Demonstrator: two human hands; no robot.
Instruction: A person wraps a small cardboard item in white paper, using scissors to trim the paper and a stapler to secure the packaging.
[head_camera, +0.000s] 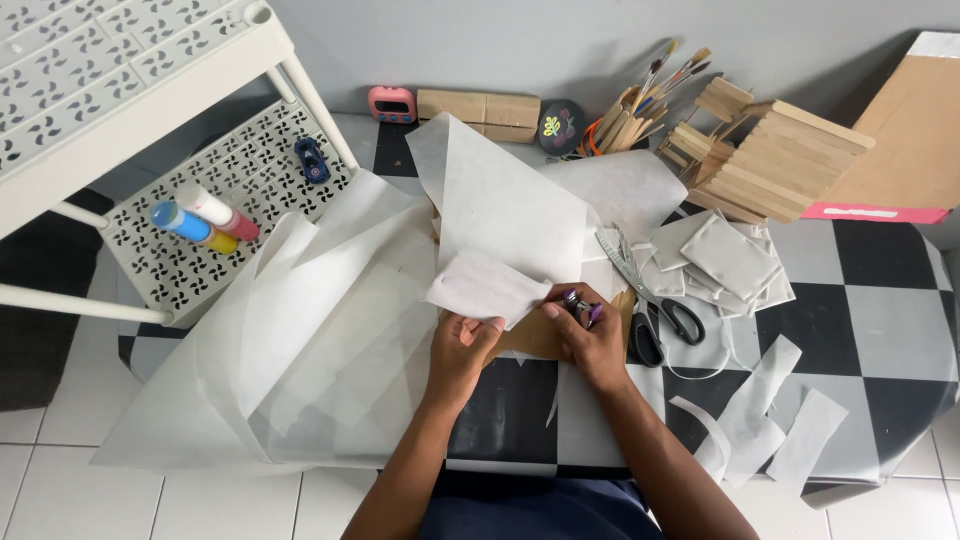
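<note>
- Table (880, 320) with a black, grey and white checker top takes up most of the view, and it's buried in craft stuff.
- White shelf rack (150, 60) stands at the left, with paint tubes (200, 215) lying on its lower perforated shelf.
- Big translucent paper sheets (320, 330) sprawl over the table's left side and hang off the edge.
- Stack of wooden sticks (780, 160) sits at the back right, near a bunch of paintbrushes (665, 75).
- Pile of folded white squares (725, 260) lies right of centre, with scissors (650, 300) just beside it, blades pointing up-left and black handles toward the person.
- Paper piece (485, 288) is front and centre, just above both hands. It's white, thin, a bit crinkled, roughly rectangular, long axis running left-right with the left end tilted slightly up. It sits over a brown card.
- Left hand (462, 345) pinches the paper piece's lower edge, thumb and fingers closed on it.
- Right hand (590, 335) is curled shut around a small purple glue stick (578, 305), its tip near the paper's right end.
</note>
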